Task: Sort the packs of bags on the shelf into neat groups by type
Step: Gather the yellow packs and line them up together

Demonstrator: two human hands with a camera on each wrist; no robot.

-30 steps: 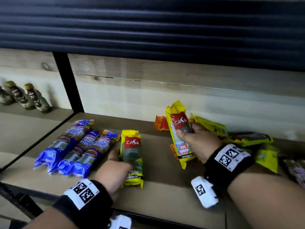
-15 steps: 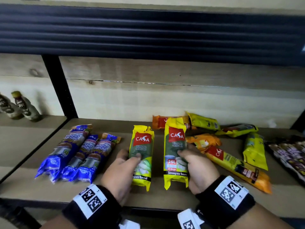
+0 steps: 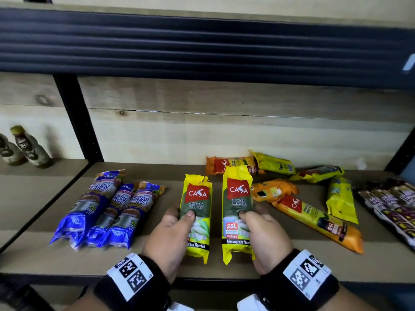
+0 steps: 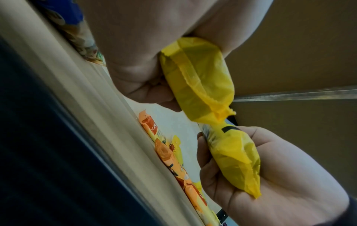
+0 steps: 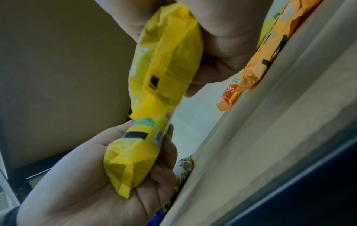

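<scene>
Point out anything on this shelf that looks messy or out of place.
The yellow and orange packs right of the right hand lie jumbled at mixed angles, some overlapping. The blue packs sit in a neat row.

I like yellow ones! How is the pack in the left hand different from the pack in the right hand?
The left pack sits lower and looks shorter than the right pack. The right pack shows a 25L label; the left pack's is hidden by the left hand. The right hand holds the other. Both are yellow Casa garbage bags.
</scene>
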